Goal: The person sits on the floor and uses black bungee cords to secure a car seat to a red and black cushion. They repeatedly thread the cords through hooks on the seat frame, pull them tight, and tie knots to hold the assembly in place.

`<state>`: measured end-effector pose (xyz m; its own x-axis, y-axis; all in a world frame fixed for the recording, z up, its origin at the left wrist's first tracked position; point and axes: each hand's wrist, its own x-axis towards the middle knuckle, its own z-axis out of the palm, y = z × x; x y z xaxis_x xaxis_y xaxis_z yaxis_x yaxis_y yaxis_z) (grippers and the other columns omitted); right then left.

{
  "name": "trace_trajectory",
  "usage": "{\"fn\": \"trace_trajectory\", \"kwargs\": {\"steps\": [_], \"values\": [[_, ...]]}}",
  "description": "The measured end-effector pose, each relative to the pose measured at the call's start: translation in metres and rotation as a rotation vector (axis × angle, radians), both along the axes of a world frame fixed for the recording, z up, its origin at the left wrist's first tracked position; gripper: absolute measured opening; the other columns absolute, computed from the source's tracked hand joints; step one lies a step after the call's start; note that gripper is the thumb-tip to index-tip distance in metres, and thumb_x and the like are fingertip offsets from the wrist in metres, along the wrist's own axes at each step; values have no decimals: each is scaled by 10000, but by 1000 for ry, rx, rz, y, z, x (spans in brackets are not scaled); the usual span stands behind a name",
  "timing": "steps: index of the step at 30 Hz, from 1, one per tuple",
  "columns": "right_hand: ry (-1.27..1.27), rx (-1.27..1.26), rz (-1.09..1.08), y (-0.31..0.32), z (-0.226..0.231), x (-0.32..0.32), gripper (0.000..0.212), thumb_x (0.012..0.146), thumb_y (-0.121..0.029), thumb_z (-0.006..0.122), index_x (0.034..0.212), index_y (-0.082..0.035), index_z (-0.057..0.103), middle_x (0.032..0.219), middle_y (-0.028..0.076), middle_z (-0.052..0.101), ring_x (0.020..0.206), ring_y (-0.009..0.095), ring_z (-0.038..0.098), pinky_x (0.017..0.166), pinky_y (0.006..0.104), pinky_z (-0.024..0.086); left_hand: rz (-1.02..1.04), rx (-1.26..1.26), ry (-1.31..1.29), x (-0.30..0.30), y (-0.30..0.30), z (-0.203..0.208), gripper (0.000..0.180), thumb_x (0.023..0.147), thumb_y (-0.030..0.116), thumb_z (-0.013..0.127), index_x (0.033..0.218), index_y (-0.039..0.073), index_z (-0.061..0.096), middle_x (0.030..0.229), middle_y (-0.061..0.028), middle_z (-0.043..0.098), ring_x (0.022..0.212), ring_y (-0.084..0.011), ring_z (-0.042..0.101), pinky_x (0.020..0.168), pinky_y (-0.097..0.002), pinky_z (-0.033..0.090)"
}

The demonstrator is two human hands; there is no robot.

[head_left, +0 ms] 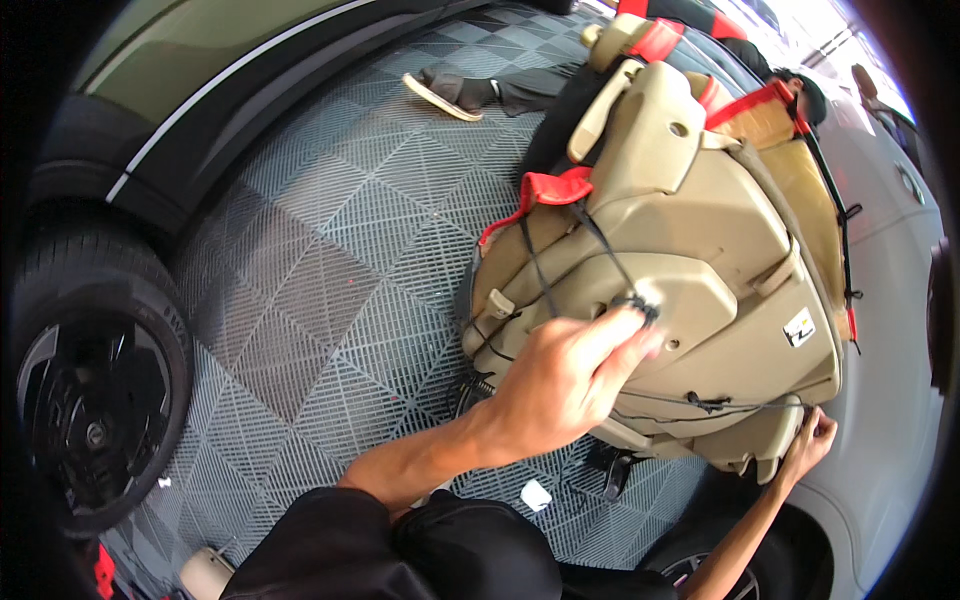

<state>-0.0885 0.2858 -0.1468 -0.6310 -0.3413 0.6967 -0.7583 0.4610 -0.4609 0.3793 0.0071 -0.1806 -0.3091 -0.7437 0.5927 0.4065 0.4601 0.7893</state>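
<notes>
A beige car seat (690, 240) lies tipped over in front of me, its plastic side panels facing up. A cover with red trim (555, 188) wraps its edges, and black cords run across the panels. My left hand (560, 385) is closed in a pinch over the seat's middle, gripping a bunched black cord (597, 235) that stretches up to the red trim; the fingertips are a little blurred. At the seat's lower right corner, my right hand (812, 440) has its fingers closed on the end of another dark cord (750, 406), which lies across the lower panel.
A dark green car with a black wheel (95, 400) stands at the left, a silver car (885, 430) close at the right. Behind the seat, another person's leg and shoe (445, 95) show. White scrap (535, 495) lies on the grey tiled floor (330, 280).
</notes>
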Motion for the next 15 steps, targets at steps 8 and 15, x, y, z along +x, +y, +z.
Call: {"fn": "trace_trajectory", "kwargs": {"steps": [8,15], "values": [[-59,-28,34,13,-2,-14,292,1068,-218,692,942,21,581,893,60,626,850,139,571,821,308,510,69,-203,-48,-53,15,49,172,1036,66,552,1118,-84,534,579,-170,594,519,-310,659,479,-439,493],[-91,-29,9,20,-4,-17,278,1073,-212,689,949,14,585,893,59,633,842,129,575,817,299,508,-35,163,132,10,-49,-3,143,1046,43,574,1074,-57,673,902,-146,749,741,-187,736,725,-329,604]]}}
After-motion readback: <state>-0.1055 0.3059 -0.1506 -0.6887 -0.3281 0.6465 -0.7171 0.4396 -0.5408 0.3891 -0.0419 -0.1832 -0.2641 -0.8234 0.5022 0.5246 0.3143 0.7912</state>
